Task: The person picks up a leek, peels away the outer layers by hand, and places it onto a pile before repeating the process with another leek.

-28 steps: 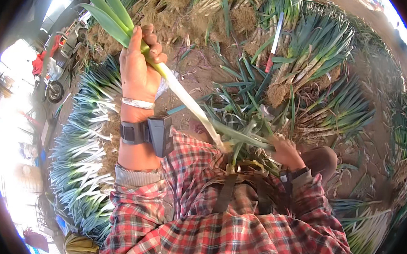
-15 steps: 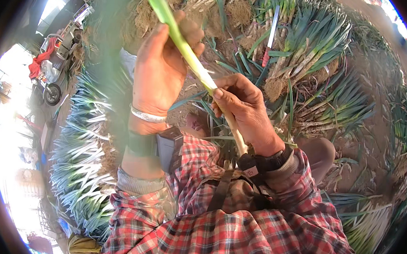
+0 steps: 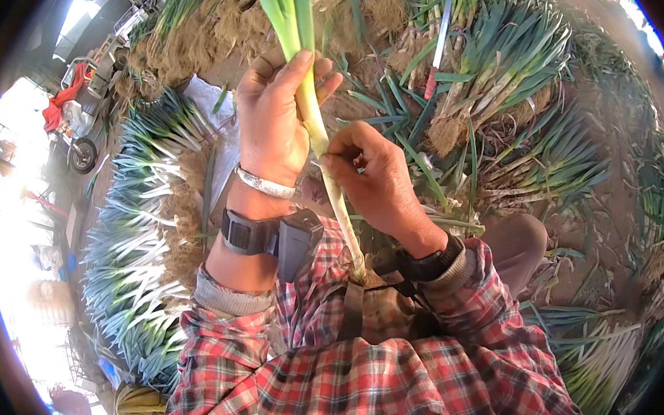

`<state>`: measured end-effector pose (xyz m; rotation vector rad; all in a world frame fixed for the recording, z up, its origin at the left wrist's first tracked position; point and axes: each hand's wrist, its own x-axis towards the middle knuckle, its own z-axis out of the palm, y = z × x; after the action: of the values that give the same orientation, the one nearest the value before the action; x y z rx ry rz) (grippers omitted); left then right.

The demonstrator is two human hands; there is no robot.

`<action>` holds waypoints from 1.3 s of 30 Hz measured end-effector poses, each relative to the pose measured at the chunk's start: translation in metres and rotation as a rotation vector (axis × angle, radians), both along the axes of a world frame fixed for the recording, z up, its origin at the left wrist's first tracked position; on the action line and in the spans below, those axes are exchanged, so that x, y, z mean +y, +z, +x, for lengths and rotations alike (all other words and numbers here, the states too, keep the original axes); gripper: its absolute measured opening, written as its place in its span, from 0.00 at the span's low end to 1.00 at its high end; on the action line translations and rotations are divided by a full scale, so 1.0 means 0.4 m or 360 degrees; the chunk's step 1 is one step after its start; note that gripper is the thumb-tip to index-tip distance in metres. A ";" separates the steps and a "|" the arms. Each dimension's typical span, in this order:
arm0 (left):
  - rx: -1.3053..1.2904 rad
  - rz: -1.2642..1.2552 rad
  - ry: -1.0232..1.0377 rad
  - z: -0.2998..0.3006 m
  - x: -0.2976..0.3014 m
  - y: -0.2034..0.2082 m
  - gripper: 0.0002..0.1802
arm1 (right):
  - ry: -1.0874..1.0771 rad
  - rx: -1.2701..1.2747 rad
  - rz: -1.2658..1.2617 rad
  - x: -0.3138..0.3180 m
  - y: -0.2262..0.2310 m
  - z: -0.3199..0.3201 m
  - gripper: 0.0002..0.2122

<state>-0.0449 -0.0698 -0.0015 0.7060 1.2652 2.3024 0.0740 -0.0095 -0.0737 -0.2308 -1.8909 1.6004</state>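
A single long leek lies aslant in front of my chest, green leaves up and away, its pale root end down by my lap. My left hand is closed around the upper stalk, just below the leaves, with the thumb on top. My right hand pinches at the middle of the stalk with thumb and forefinger. Whether a strip of outer skin is between those fingertips is too small to tell. The root end hangs close to a dark strap over my lap.
A long row of leeks with white stalks lies at left, beside a pale sheet. Unsorted leeks with brown roots pile at the far right. A knife with a red handle rests among them. More leeks lie near right.
The leek has swung more upright, its leaves now in view at the top and its root end further left. My right hand has shifted slightly left along with it.
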 end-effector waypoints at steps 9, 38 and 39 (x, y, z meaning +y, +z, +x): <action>-0.0198 -0.0075 -0.0115 -0.015 -0.030 -0.041 0.09 | 0.0553 0.0304 -0.0814 0.007 -0.059 0.046 0.09; -0.0376 -0.0238 -0.0222 0.015 -0.052 -0.230 0.24 | 0.0433 0.0233 -0.0930 -0.004 -0.132 0.082 0.07; -0.0423 -0.0130 -0.0300 0.014 -0.055 -0.234 0.24 | 0.0411 0.0280 -0.0901 -0.006 -0.126 0.084 0.08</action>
<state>-0.0394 -0.0919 -0.0951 0.4526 1.1131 2.0975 0.1077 -0.0119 -0.1242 -0.0776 -1.3415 2.2321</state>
